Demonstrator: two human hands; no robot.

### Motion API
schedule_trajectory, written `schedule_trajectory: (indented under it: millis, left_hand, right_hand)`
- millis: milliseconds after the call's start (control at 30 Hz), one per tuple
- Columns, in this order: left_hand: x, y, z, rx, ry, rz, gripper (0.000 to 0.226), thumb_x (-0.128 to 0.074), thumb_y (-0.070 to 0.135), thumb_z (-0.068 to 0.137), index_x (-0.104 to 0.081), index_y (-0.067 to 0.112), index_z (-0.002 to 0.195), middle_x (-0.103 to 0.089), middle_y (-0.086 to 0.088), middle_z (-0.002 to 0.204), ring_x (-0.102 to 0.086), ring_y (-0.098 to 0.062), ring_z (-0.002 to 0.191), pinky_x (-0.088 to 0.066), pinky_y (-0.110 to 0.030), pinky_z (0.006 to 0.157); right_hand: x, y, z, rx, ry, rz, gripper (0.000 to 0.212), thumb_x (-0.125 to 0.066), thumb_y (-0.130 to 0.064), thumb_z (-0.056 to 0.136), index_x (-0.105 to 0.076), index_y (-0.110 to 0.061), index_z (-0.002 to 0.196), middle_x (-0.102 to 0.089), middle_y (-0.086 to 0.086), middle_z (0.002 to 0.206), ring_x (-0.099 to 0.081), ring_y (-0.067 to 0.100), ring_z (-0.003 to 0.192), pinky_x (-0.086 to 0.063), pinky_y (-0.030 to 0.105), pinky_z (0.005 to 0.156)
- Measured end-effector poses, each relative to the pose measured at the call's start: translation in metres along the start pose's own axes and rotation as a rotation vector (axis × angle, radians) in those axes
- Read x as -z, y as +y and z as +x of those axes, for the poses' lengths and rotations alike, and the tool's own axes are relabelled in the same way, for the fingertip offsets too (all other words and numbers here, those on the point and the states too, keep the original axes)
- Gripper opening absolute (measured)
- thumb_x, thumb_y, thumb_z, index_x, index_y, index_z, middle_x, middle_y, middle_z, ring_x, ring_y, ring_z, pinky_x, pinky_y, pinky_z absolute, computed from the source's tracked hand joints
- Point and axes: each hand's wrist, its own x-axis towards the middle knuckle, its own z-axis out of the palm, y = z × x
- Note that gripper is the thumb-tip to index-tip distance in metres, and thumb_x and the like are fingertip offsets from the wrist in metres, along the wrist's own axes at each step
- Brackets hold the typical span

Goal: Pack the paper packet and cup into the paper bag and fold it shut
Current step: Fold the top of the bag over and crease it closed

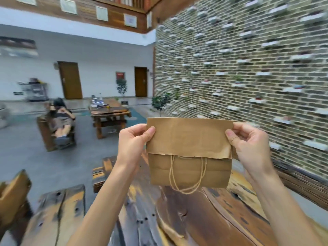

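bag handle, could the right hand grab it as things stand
Probably not at once: the right hand is pinching the bag's folded top. The handle hangs in the open below the flap, unblocked, if it lets go.

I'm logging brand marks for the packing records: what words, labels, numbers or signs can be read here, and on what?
None can be read.
Paper bag, held by the left hand and right hand: plain brown, no print visible.
Red sign on the far wall: too blurred to read.
Framed sheets on the wood panelling: too small and blurred.
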Motion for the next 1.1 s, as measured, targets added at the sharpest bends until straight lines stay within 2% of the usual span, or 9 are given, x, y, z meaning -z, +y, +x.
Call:
schedule_trajectory:
  millis: [133, 233, 333, 467, 667, 833, 1100]
  left_hand:
    - [0.037, -0.006, 0.026, -0.025, 0.062, 0.024, 0.017, -0.066, 0.005, 0.087, -0.077, 0.016, 0.080, -0.077, 0.003, 0.077, -0.068, -0.009, 0.074, -0.055, -0.020, 0.069]
    - [0.060, -0.015, 0.053, -0.043, 0.068, 0.031, 0.019, -0.066, 0.005, 0.087, -0.077, 0.018, 0.080, -0.077, 0.005, 0.075, -0.068, -0.006, 0.072, -0.055, -0.015, 0.064]
    - [0.081, -0.032, 0.085, -0.057, 0.063, 0.030, 0.018, -0.065, 0.004, 0.087, -0.076, 0.017, 0.082, -0.077, 0.006, 0.074, -0.069, -0.003, 0.070, -0.053, -0.013, 0.062]
    - [0.101, -0.060, 0.130, -0.030, 0.038, 0.029, 0.013, -0.066, 0.006, 0.087, -0.077, 0.013, 0.089, -0.077, 0.000, 0.081, -0.069, -0.004, 0.073, -0.053, -0.013, 0.063]
    - [0.123, -0.107, 0.193, 0.011, -0.005, 0.040, 0.012, -0.067, 0.009, 0.087, -0.077, 0.015, 0.090, -0.076, 0.002, 0.082, -0.067, -0.003, 0.075, -0.052, -0.012, 0.064]
    - [0.139, -0.142, 0.247, 0.039, -0.034, 0.021, 0.012, -0.067, 0.009, 0.087, -0.077, 0.015, 0.091, -0.077, 0.002, 0.083, -0.068, -0.004, 0.075, -0.053, -0.014, 0.067]
    - [0.142, -0.212, 0.355, 0.062, -0.089, -0.023, 0.014, -0.065, 0.003, 0.087, -0.076, 0.011, 0.087, -0.076, 0.005, 0.073, -0.067, -0.002, 0.067, -0.052, -0.012, 0.059]
  right_hand:
    - [-0.050, 0.016, 0.012, -0.004, -0.057, 0.039, 0.028, -0.059, 0.001, 0.093, -0.071, -0.023, 0.084, -0.074, -0.007, 0.075, -0.069, 0.006, 0.071, -0.059, 0.029, 0.067]
    - [-0.085, 0.029, 0.027, 0.002, -0.065, 0.054, 0.026, -0.058, 0.002, 0.093, -0.071, -0.020, 0.086, -0.073, -0.002, 0.081, -0.069, 0.009, 0.074, -0.060, 0.033, 0.073]
    - [-0.120, 0.046, 0.045, 0.001, -0.058, 0.046, 0.024, -0.059, 0.001, 0.094, -0.071, -0.019, 0.088, -0.073, 0.001, 0.084, -0.069, 0.010, 0.075, -0.059, 0.031, 0.071]
    - [-0.158, 0.073, 0.067, -0.012, -0.027, 0.042, 0.027, -0.058, 0.003, 0.093, -0.070, -0.020, 0.086, -0.072, -0.002, 0.082, -0.068, 0.001, 0.070, -0.057, 0.017, 0.063]
    - [-0.204, 0.113, 0.098, -0.054, 0.004, -0.005, 0.019, -0.058, 0.003, 0.093, -0.072, -0.010, 0.095, -0.074, 0.004, 0.087, -0.070, 0.006, 0.075, -0.059, 0.022, 0.065]
    - [-0.244, 0.145, 0.127, -0.054, 0.023, -0.035, 0.026, -0.058, 0.003, 0.094, -0.072, -0.018, 0.088, -0.075, 0.001, 0.085, -0.070, 0.003, 0.073, -0.059, 0.019, 0.065]
    - [-0.300, 0.213, 0.189, -0.062, 0.082, -0.078, 0.029, -0.059, 0.002, 0.093, -0.071, -0.023, 0.085, -0.075, -0.011, 0.075, -0.069, 0.003, 0.072, -0.058, 0.018, 0.064]
